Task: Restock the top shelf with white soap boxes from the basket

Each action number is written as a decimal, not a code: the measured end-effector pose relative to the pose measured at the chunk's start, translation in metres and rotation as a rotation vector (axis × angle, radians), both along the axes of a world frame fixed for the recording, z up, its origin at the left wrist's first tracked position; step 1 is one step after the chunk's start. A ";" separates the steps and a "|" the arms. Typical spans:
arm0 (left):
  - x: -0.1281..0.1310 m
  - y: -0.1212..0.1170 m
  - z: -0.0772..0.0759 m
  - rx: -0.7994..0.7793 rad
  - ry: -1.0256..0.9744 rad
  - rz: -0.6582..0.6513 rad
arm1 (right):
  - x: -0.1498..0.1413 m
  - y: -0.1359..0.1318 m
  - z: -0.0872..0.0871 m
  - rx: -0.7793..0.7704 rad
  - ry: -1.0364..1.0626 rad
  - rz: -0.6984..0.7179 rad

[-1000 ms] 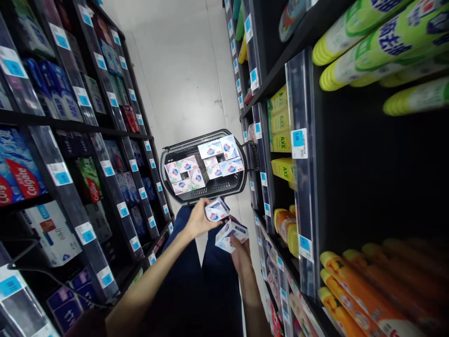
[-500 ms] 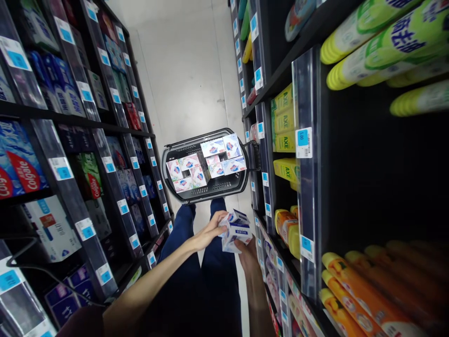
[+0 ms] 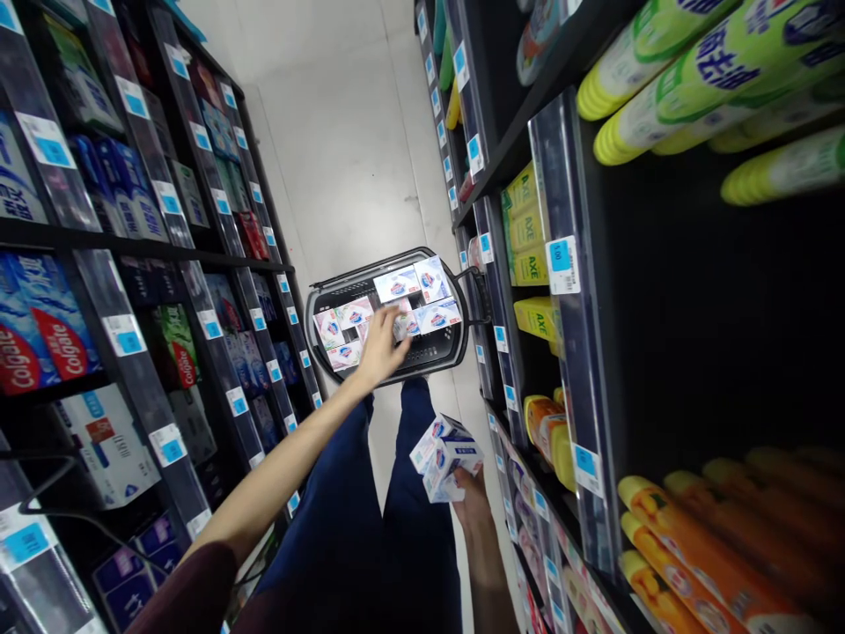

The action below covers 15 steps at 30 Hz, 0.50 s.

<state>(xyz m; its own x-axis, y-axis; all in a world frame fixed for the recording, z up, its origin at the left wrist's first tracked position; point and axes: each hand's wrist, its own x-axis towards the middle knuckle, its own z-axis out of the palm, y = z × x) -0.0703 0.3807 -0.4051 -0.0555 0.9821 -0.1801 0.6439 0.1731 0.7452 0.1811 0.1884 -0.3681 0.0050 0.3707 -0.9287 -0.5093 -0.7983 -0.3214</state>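
Note:
My left hand point(image 3: 384, 345) is over the black shopping basket point(image 3: 432, 356), its thumb and fingers apart around a small white-and-pink soap box point(image 3: 406, 325). Whether the fingertips touch that box is hard to make out. Several more soap boxes lie in the basket, among them a blue-and-white one point(image 3: 397, 285) at the back and a pink-and-white one point(image 3: 329, 328) at the left. Down by my right leg, my right hand point(image 3: 470, 495) grips a small stack of blue-and-white soap boxes point(image 3: 446, 458), with one tilted on top.
Toothpaste shelves point(image 3: 125, 238) with price tags run along the left. On the right stand shelves with yellow AXE packs point(image 3: 532, 264), green spray bottles point(image 3: 713, 79) and orange bottles point(image 3: 693, 546). The basket rests on the pale aisle floor point(image 3: 336, 167) between them.
My left hand has left the held soap boxes and moved forward over the basket. My right hand keeps the stack, now slightly lower and more turned.

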 end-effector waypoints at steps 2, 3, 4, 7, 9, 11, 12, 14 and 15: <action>-0.008 0.040 -0.021 -0.004 0.150 -0.064 | -0.001 -0.002 -0.001 0.019 0.031 0.006; -0.010 0.057 -0.030 -0.038 0.208 -0.099 | -0.002 -0.003 0.000 0.023 0.041 -0.002; -0.012 0.072 -0.037 -0.085 0.256 -0.130 | -0.004 -0.003 0.002 0.024 0.046 -0.019; -0.014 0.098 -0.050 -0.215 0.353 -0.198 | -0.011 -0.002 0.011 0.022 0.044 -0.075; -0.015 0.104 -0.051 -0.259 0.397 -0.217 | -0.015 -0.001 0.017 0.019 0.041 -0.094; -0.018 0.103 -0.047 -0.284 0.432 -0.222 | -0.018 0.000 0.021 0.001 0.040 -0.098; -0.021 0.102 -0.044 -0.292 0.444 -0.218 | -0.019 0.000 0.022 -0.011 0.036 -0.102; -0.029 0.096 -0.033 -0.296 0.443 -0.178 | -0.019 -0.001 0.022 -0.026 0.028 -0.105; -0.035 0.091 -0.025 -0.289 0.425 -0.135 | -0.018 -0.002 0.021 -0.026 0.023 -0.103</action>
<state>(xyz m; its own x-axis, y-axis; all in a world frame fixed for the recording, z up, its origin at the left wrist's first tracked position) -0.1049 0.4718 -0.4301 -0.0592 0.8991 -0.4336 0.9096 0.2276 0.3477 0.1627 0.1867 -0.3471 0.0204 0.3453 -0.9383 -0.5965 -0.7490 -0.2886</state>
